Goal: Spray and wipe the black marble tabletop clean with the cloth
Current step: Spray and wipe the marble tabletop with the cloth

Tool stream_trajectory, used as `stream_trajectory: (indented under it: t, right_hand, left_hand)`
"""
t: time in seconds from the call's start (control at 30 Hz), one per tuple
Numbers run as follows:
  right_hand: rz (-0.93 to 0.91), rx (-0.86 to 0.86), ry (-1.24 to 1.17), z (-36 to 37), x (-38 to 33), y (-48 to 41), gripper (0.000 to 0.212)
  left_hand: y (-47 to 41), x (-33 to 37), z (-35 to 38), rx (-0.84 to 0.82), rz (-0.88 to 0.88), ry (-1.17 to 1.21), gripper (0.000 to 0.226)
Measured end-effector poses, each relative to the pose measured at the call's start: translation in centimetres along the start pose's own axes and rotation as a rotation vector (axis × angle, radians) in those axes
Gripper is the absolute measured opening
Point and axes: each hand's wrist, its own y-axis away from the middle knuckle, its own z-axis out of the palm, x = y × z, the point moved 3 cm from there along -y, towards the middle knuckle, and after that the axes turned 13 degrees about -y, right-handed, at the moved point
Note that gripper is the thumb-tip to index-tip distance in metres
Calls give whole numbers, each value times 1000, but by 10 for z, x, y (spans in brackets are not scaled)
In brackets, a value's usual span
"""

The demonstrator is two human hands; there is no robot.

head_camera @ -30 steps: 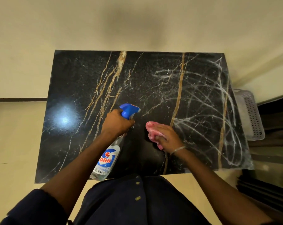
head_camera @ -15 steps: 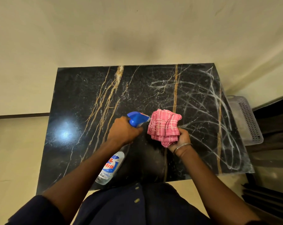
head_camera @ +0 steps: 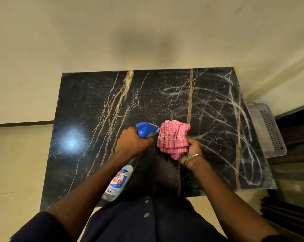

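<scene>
The black marble tabletop [head_camera: 88, 109] with gold veins fills the middle of the view; white scribble marks [head_camera: 223, 119] cover its right half. My left hand [head_camera: 132, 143] grips the neck of a clear spray bottle [head_camera: 119, 182] with a blue trigger head [head_camera: 146, 129]. The nozzle points right at a folded pink checked cloth [head_camera: 173, 137]. My right hand [head_camera: 191, 151] holds that cloth up from below, palm turned toward the nozzle, just above the table's centre.
A pale perforated plastic basket [head_camera: 268, 130] sits off the table's right edge. Dark furniture [head_camera: 291, 215] stands at the lower right. Cream floor and wall surround the table. A lamp glare [head_camera: 71, 141] shines on the left part.
My right hand lifted the cloth off the tabletop and turned it open toward the bottle. The spray head moved right, close to the cloth. The view tilted slightly.
</scene>
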Motion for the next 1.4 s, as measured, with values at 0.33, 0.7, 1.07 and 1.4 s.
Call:
stream_trajectory:
  t: [0.33, 0.7, 1.07, 1.4]
  right_hand:
    - [-806, -213, 1205, 49, -43, -33, 32]
    - [-766, -225, 2414, 55, -24, -101, 62]
    - [-636, -103, 2405, 176, -82, -209, 64]
    - [-666, -155, 2427, 154, -67, -186, 63]
  left_hand:
    - [-25, 1, -13, 136, -25, 79, 50]
    - [-71, -14, -12, 105, -112, 136, 49]
    - [-109, -19, -21, 70, -157, 138, 52]
    - [-100, -16, -24, 108, -125, 103, 50]
